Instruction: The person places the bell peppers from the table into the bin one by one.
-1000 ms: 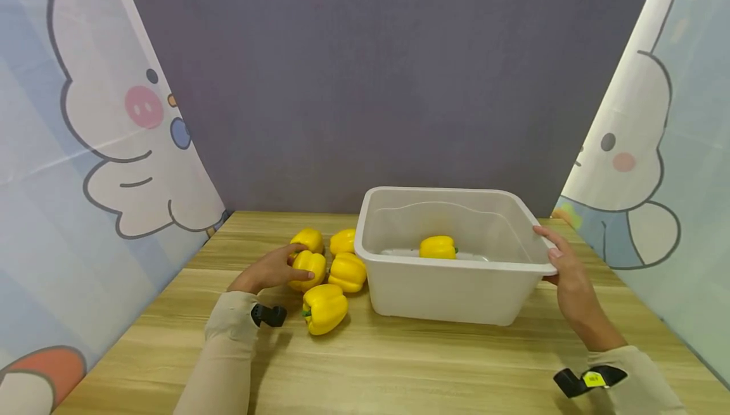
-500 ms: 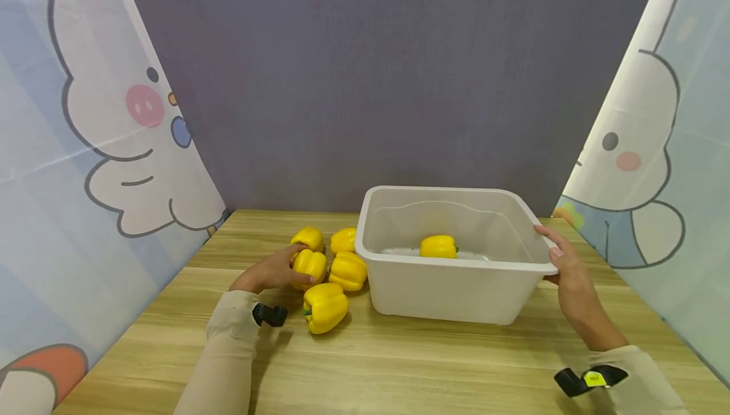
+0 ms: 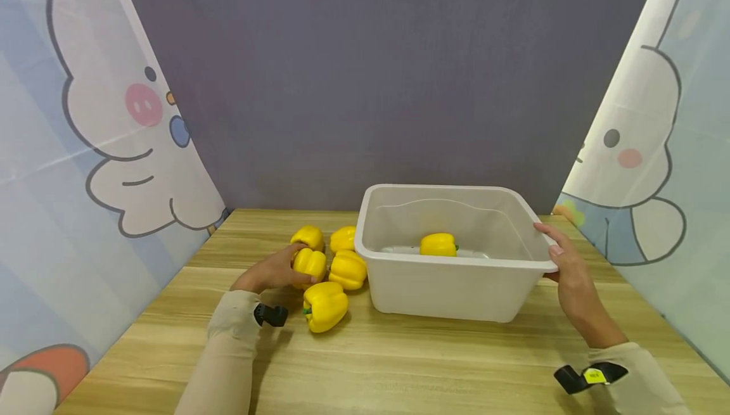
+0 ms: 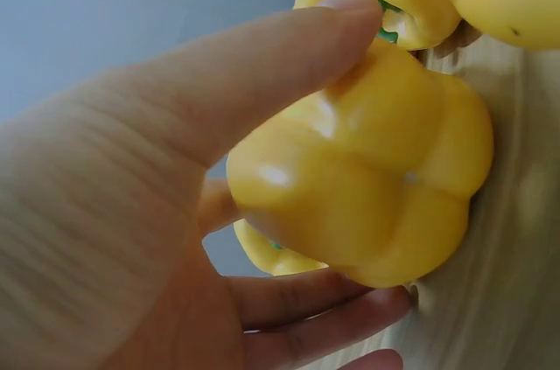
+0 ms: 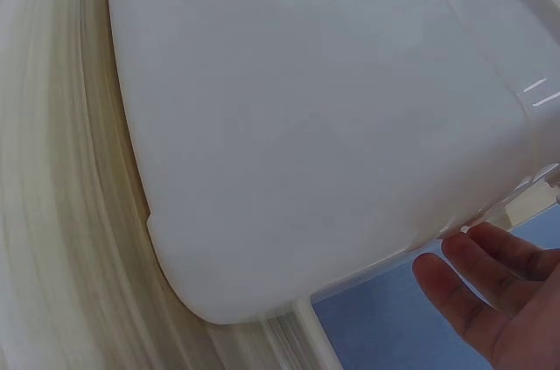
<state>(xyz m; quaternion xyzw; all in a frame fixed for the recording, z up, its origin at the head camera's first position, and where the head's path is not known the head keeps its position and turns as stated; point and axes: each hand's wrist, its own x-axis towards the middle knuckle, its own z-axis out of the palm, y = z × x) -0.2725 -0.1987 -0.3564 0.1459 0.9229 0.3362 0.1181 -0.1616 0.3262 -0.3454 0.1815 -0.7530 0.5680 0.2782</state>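
My left hand [image 3: 270,271] holds a yellow bell pepper [image 3: 310,264] on the wooden table, left of the bin. In the left wrist view the thumb lies across the top of this pepper [image 4: 367,186] and the fingers [image 4: 324,322] reach round its other side. At the right end of a white plastic bin [image 3: 445,291], my right hand [image 3: 578,294] grips the rim, thumb above and fingers beneath. The right wrist view shows those fingertips [image 5: 477,247] curled by the bin's wall [image 5: 289,143]. One yellow bell pepper [image 3: 438,245] lies inside the bin.
Several more yellow peppers crowd around the held one: a front pepper [image 3: 326,307], a right pepper [image 3: 348,270] close to the bin, and two behind, the back left pepper [image 3: 307,237] and another pepper [image 3: 343,238]. A dark grey backdrop [image 3: 365,85] stands behind the table [image 3: 399,364].
The left thumb has slid slightly lower along the held pepper. The right hand, the bin and the other peppers stay where they were.
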